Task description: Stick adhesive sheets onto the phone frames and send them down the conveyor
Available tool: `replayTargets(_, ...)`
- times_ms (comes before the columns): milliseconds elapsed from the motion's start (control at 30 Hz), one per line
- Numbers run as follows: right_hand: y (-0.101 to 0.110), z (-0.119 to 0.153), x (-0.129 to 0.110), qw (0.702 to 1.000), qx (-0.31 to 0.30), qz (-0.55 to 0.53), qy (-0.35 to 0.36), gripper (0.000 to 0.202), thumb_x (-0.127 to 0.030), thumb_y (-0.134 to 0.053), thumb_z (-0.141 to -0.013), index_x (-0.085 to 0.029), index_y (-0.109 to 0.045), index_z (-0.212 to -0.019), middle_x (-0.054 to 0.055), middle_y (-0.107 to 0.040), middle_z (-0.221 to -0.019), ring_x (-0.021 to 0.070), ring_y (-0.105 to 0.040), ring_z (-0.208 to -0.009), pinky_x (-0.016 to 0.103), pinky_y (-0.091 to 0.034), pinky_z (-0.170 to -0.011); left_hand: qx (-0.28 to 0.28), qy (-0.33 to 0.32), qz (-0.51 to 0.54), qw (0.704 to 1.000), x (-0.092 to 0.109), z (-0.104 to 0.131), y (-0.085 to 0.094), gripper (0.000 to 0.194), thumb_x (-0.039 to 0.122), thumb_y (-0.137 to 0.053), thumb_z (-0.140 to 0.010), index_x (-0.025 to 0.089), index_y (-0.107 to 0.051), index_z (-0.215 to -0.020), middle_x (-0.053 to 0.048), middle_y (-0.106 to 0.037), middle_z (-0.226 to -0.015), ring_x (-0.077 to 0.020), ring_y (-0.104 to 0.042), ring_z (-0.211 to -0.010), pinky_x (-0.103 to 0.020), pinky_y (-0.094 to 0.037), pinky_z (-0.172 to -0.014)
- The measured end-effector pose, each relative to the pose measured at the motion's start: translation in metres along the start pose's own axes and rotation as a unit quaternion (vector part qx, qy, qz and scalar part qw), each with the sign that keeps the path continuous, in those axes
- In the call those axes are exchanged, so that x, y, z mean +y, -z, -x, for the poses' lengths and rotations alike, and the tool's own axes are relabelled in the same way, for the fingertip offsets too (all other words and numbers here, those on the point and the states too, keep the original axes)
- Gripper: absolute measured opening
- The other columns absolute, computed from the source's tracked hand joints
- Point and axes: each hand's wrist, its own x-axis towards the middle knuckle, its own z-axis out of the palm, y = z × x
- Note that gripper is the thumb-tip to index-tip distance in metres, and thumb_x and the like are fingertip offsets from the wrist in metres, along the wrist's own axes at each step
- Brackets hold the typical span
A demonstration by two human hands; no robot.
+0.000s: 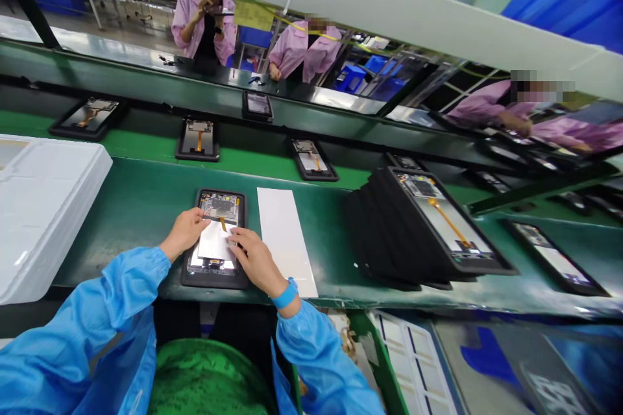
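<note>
An opened tablet [191, 278] in a black frame lies on the green bench before me, its circuit board bare at the far end. Over its middle is a flat white battery [213, 246], with a short orange ribbon cable [223, 224] at its far edge. My left hand [185, 233] pinches the battery's far left corner between thumb and forefinger, close to a thin wire on the board. At the right edge, the bent fingers of my right hand [256, 262] grip the battery. Whether it touches the tablet's bed everywhere, I cannot tell.
A white sheet [287, 239] lies right of the tablet. Farther right stands a stack of opened tablets [438, 220]. A white plastic tray [53, 207] is at left. Several tablets rest on the green conveyor [248, 149] behind. Co-workers in pink [306, 48] sit across.
</note>
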Motion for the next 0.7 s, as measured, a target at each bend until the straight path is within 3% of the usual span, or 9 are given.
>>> replayTargets(167,-0.006,0.002,0.001,0.998,-0.002,0.053,0.023,0.025,-0.013,-0.058,-0.09,-0.021,-0.068,-0.112,0.011,-0.062,-0.129,0.0254,-0.056,-0.115,0.046,-0.05,-0.101,0.02,-0.022,-0.063,0.998,0.002,-0.001,0.001,0.02,0.034,-0.064,-0.073,0.017,-0.066,-0.084,-0.005,-0.071,-0.073,-0.0212,-0.065,-0.069,-0.03,-0.046,-0.065)
replayTargets(467,-0.015,0.004,0.003,0.994,0.007,0.097,0.038,0.025,-0.009,-0.056,-0.09,-0.018,-0.066,-0.111,0.011,-0.061,-0.131,0.0245,-0.054,-0.113,0.044,-0.05,-0.1,0.048,-0.053,-0.235,0.969,0.014,0.005,0.006,0.009,0.031,-0.064,-0.078,0.022,-0.066,-0.077,-0.002,-0.062,-0.07,-0.0206,-0.058,-0.072,-0.029,-0.038,-0.068)
replayTargets(533,-0.017,0.005,0.004,0.992,0.004,0.116,0.043,0.024,-0.009,-0.054,-0.091,-0.017,-0.067,-0.111,0.013,-0.06,-0.133,0.0254,-0.054,-0.11,0.046,-0.051,-0.099,0.051,-0.06,-0.32,0.944,0.016,0.008,0.008,0.015,0.033,-0.062,-0.081,0.023,-0.068,-0.091,-0.004,-0.066,-0.08,-0.0228,-0.06,-0.081,-0.03,-0.041,-0.072)
replayTargets(600,-0.018,0.007,0.003,0.99,0.004,0.128,0.049,0.025,-0.01,-0.052,-0.092,-0.017,-0.067,-0.111,0.014,-0.06,-0.133,0.0261,-0.054,-0.108,0.048,-0.052,-0.097,0.082,-0.076,-0.393,0.913,0.014,0.012,0.01,0.036,0.037,-0.061,-0.084,0.02,-0.063,-0.116,-0.01,-0.068,-0.1,-0.0269,-0.061,-0.096,-0.034,-0.043,-0.081)
replayTargets(700,-0.02,0.012,0.0,0.988,0.042,0.142,0.035,0.025,-0.01,-0.053,-0.091,-0.019,-0.067,-0.111,0.014,-0.057,-0.136,0.0285,-0.053,-0.113,0.052,-0.051,-0.098,0.138,-0.108,-0.438,0.882,-0.001,0.018,0.008,0.059,0.044,-0.056,-0.087,0.01,-0.053,-0.134,-0.023,-0.055,-0.135,-0.0371,-0.046,-0.128,-0.049,-0.036,-0.103)
